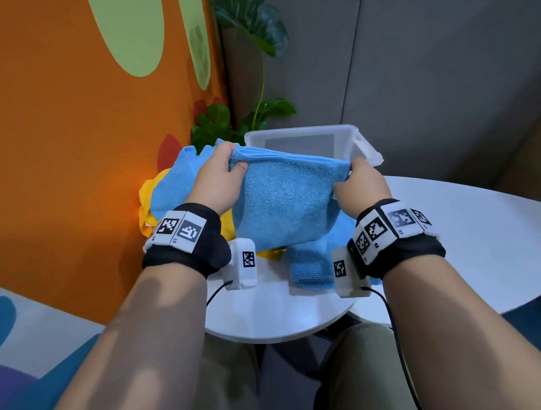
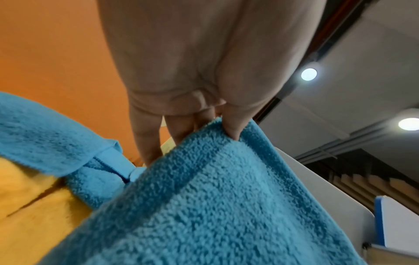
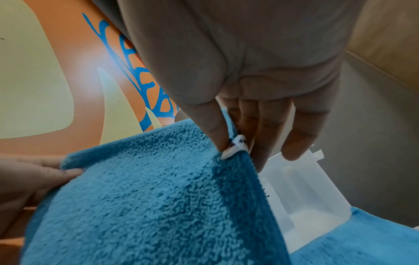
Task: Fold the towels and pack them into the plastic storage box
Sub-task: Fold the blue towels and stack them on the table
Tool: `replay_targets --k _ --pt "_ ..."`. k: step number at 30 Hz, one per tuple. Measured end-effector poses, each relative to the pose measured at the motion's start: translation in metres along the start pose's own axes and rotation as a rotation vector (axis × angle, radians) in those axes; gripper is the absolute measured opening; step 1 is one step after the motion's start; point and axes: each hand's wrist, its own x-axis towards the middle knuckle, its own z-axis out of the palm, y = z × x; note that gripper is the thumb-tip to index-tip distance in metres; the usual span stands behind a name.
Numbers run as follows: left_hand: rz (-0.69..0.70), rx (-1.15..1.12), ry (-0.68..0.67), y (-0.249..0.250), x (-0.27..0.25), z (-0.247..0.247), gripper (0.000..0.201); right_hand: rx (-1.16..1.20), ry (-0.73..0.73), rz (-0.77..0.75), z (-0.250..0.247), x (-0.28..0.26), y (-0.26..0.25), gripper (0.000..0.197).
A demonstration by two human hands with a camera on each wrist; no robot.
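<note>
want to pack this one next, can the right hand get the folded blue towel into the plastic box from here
Probably yes. The right hand pinches the blue towel beside the plastic box, which is open-topped, with nothing between. The left hand holds the other corner.

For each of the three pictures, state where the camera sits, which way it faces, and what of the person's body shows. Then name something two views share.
Head: looks down at both hands, left hand and right hand, holding the blue towel before the plastic box.
Left wrist: looks along the palm and fingers at the towel's edge.
Right wrist: looks along the palm; thumb and fingers pinch a corner.
Shared: the towel appears in all three.
</note>
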Motion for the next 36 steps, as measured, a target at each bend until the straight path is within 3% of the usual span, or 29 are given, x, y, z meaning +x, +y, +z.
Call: replay_targets --k 3,5,6,9,11,12,13,16,18,21,25,28,31,33,36 --pt "0.083 0.094 -0.005 0.005 -0.001 0.004 0.008 -0.027 -0.062 -0.05 0.003 -0.001 -0.006 0.072" --pt "0.129 0.157 -0.026 0.01 -0.003 0.007 0.006 -0.081 -0.054 -0.18 0.0 -0.004 -0.016 0.095" --pt "0.149 0.171 -0.047 0.013 -0.004 0.008 0.006 -0.128 -0.046 -0.264 -0.001 -0.006 -0.02 0.097" --pt "0.22 0.172 -0.126 0.018 -0.006 0.011 0.01 -0.229 -0.081 -0.416 -0.001 -0.009 -0.033 0.068" --pt "0.247 0.149 -0.151 0.021 -0.008 0.012 0.01 -0.261 -0.099 -0.439 0.0 -0.012 -0.037 0.018" --pt "0.249 0.132 -0.154 0.02 -0.007 0.014 0.008 -0.256 -0.097 -0.443 -0.001 -0.012 -0.038 0.005" --pt "0.237 0.104 -0.156 0.018 -0.007 0.015 0.007 -0.251 -0.081 -0.44 -0.001 -0.012 -0.037 0.015" --pt "0.121 -0.014 -0.204 0.011 -0.008 0.016 0.025 -0.179 -0.039 -0.462 -0.003 -0.012 -0.034 0.013" --pt "0.063 0.028 -0.254 0.007 -0.01 0.017 0.032 -0.135 -0.026 -0.479 -0.006 -0.011 -0.032 0.012" --pt "0.051 0.131 -0.269 0.002 -0.011 0.023 0.027 -0.131 -0.013 -0.474 -0.009 -0.009 -0.03 0.009" --pt "0.011 0.011 -0.272 0.008 -0.013 0.033 0.024 -0.184 0.124 -0.446 -0.009 -0.008 -0.026 0.007" --pt "-0.019 -0.255 -0.274 0.019 -0.014 0.042 0.02 -0.15 0.321 -0.401 -0.01 -0.006 -0.021 0.032" --pt "-0.193 -0.426 -0.229 0.013 -0.014 0.052 0.013 -0.09 0.458 -0.373 -0.009 -0.003 -0.014 0.056" --pt "-0.335 -0.334 -0.241 -0.008 -0.011 0.057 0.013 -0.093 0.437 -0.322 -0.006 -0.001 -0.007 0.061" --pt "-0.512 -0.018 -0.269 -0.043 -0.009 0.061 0.033 -0.11 0.248 -0.134 0.002 0.002 0.007 0.059"
